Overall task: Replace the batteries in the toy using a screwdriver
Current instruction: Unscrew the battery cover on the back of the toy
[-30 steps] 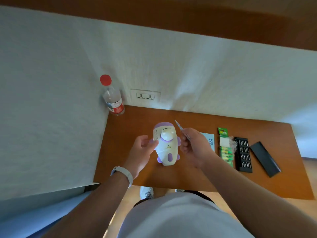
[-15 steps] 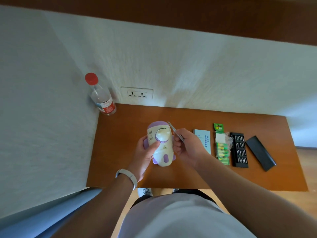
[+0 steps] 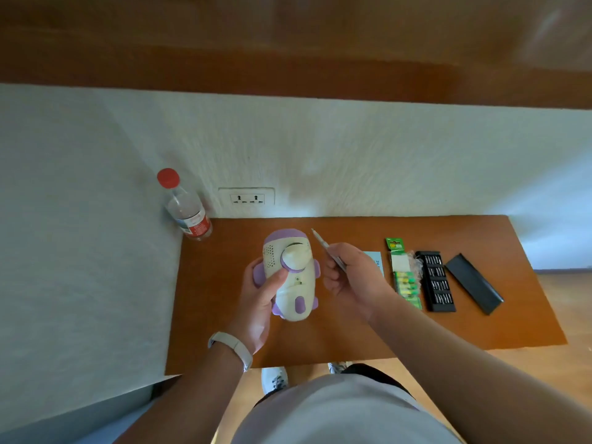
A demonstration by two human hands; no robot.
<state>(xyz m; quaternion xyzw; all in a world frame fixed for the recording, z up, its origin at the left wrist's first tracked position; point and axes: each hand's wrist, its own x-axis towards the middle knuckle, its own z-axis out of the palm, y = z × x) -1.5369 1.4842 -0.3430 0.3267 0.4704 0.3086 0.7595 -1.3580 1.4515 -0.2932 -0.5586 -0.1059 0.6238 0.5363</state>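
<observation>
Near the middle of the frame the left hand (image 3: 260, 298) gripped the white and purple toy (image 3: 293, 278) from its left side, thumb laid across the front, holding it over the wooden table (image 3: 221, 318). Just to the right, apart from the toy, the right hand (image 3: 350, 278) pinched a thin screwdriver (image 3: 323, 246) whose tip pointed toward the upper left. A pale wristband (image 3: 232, 346) sat on the left wrist. Right of centre on the table lay a green pack of batteries (image 3: 406, 282), then a black case of bits (image 3: 437, 282) and its black lid (image 3: 474, 283). A blue and white card (image 3: 378, 259) showed behind the right hand. In the table's upper left corner stood a red-capped bottle (image 3: 187, 209), beside a wall socket (image 3: 246, 197)
</observation>
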